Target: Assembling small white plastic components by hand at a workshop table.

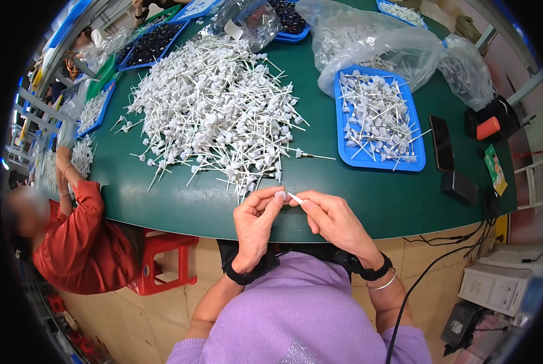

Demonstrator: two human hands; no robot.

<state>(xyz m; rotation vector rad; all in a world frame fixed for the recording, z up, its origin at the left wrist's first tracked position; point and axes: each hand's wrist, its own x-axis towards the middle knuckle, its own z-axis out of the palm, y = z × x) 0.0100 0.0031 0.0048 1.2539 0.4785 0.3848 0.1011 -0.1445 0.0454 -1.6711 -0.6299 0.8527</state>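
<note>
At six o'clock on the green surface point(180, 206), a small white plastic cap point(280, 196) is pinched in the left hand point(254, 225) and a thin white tube point(296, 198) in the right hand point(338, 223); they are best kept aligned.

Big pile of pump stems point(214, 112) sits mid-table point(174, 200), tray point(348, 155) to its right, phone point(441, 142) further right.

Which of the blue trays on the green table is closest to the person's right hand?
The blue tray of white parts just beyond the right hand, beside the black phone. The other blue trays lie at the table's far edge.
</note>
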